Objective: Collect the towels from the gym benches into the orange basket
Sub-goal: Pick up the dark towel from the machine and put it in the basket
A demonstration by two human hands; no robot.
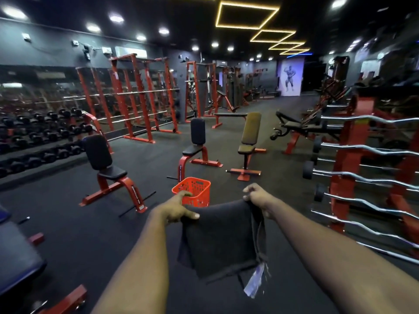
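Head view: we see one dark towel (223,236), folded, hanging in the air.
Left hand (175,208): pinches its upper left edge.
Right hand (256,196): closed on the upper right corner.
Basket (195,193): on the floor just ahead; inside hidden.
Benches (104,159): the near ones look bare.
Progress: we judge this towel collected, not yet dropped; tan cover on one far backrest (251,128) may remain.

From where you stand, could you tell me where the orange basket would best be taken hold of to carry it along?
Probably by its top rim. The orange basket stands upright on the floor with its mouth open upward, beyond the dark towel held by the left hand and right hand. Come from above on the near side; the perforated walls offer less purchase. No handle is visible.
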